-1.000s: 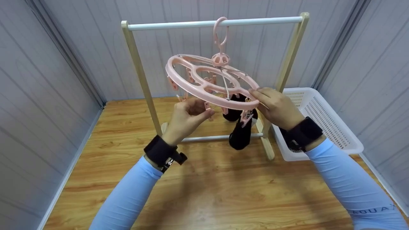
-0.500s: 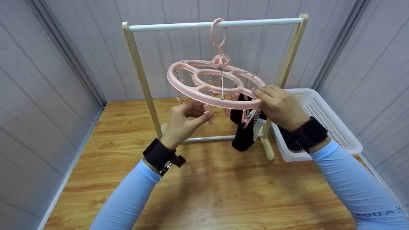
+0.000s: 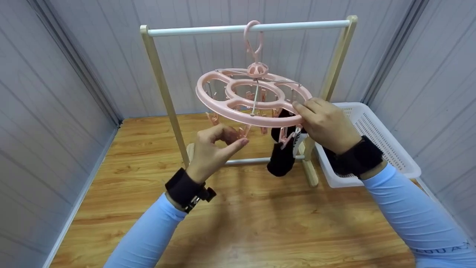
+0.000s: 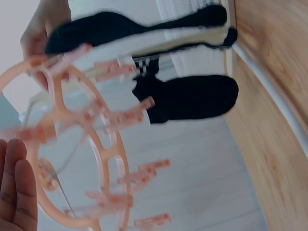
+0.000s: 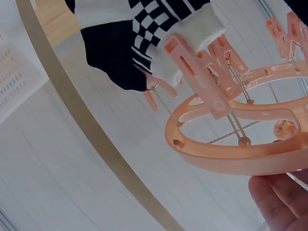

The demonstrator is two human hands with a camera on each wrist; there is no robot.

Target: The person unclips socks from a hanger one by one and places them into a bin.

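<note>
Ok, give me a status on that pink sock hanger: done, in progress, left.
Done: one black sock with a white checkered cuff hangs clipped under the round pink plastic clip hanger on the wooden rack's white top bar. In hand: the right hand grips the hanger's rim, and the left hand pinches an empty pink clip. Left: the other visible clips are empty; the white plastic basket shows no laundry.

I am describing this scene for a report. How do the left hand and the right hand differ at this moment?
The right hand grips the rim of the pink drying ring; the left hand is below the rim, pinching a pink clip. The right hand is beside the black sock; the left hand is apart from it. Both wear black wrist straps and blue sleeves.
</note>
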